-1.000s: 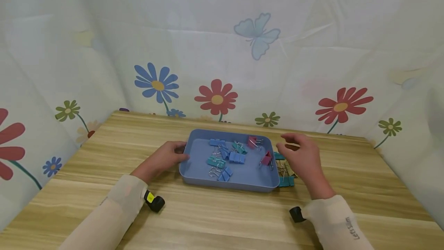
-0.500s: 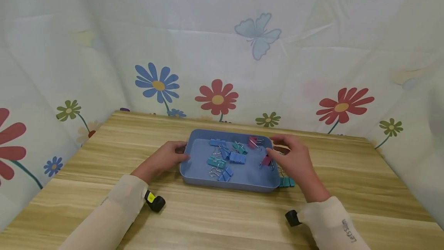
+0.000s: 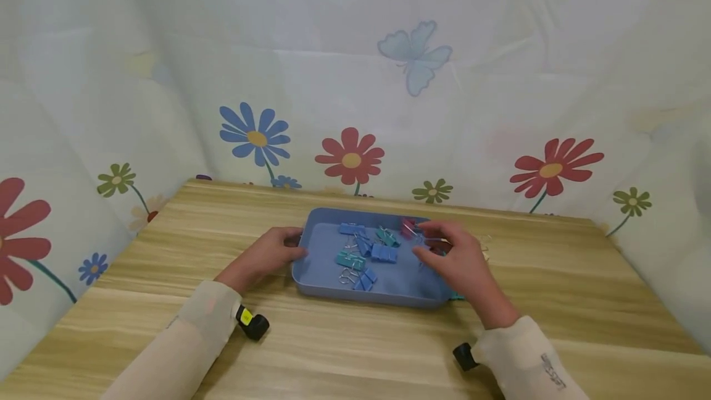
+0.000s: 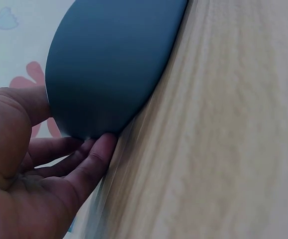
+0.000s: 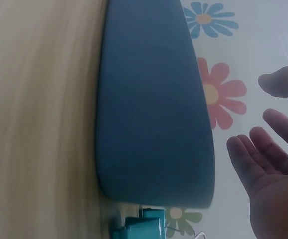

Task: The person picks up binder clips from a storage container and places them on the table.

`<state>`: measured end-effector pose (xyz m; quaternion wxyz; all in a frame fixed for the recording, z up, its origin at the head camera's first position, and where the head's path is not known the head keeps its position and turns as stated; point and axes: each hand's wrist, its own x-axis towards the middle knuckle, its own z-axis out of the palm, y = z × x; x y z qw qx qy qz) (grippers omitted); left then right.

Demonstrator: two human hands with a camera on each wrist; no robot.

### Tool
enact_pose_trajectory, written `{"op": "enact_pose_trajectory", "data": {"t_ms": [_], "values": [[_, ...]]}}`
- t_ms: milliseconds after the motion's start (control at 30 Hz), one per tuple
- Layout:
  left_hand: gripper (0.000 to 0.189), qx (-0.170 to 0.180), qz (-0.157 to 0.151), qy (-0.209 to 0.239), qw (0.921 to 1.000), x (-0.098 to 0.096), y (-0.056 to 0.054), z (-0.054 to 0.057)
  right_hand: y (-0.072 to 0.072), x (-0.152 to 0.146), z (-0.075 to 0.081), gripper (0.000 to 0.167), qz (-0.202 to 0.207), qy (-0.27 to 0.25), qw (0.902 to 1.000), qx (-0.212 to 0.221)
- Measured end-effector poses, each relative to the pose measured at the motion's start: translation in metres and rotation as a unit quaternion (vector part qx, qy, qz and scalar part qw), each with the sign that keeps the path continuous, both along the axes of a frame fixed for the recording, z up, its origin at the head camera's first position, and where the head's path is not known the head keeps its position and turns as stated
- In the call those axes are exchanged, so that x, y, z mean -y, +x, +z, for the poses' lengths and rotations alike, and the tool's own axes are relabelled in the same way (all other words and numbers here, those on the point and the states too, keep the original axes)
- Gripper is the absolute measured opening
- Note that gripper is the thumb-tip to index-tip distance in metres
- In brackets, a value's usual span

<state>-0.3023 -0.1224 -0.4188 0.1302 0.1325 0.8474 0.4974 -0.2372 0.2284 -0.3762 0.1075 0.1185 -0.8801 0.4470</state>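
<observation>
A shallow blue tray [image 3: 361, 297] lies on the wooden table with several binder clips inside: blue [image 3: 384, 254], teal [image 3: 351, 260] and a pink binder clip [image 3: 408, 227]. At its left end my left hand [image 3: 269, 252] grips the tray, thumb over the rim and fingers against the outside wall, as the left wrist view shows. My right hand [image 3: 461, 261] hovers over the tray's right end. Its fingers are spread and loosely bent, and nothing shows between them in the right wrist view. It hides part of that end in the head view.
Just outside the tray's right end lie more clips, including a teal binder clip [image 5: 146, 226], mostly covered by my right hand in the head view. A flowered curtain [image 3: 305, 79] hangs behind the table [image 3: 333, 350].
My right hand has moved left, from beside the tray to above its right end, and now covers the second pink clip. The left hand keeps its grip on the tray.
</observation>
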Motion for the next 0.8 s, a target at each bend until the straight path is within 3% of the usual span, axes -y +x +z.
{"op": "enact_pose_trajectory", "data": {"t_ms": [800], "values": [[0.059,0.005,0.002,0.002,1.0000,0.000,0.001,0.002,0.003,0.027,-0.014,0.039,0.071,-0.030,0.9969,-0.018]]}}
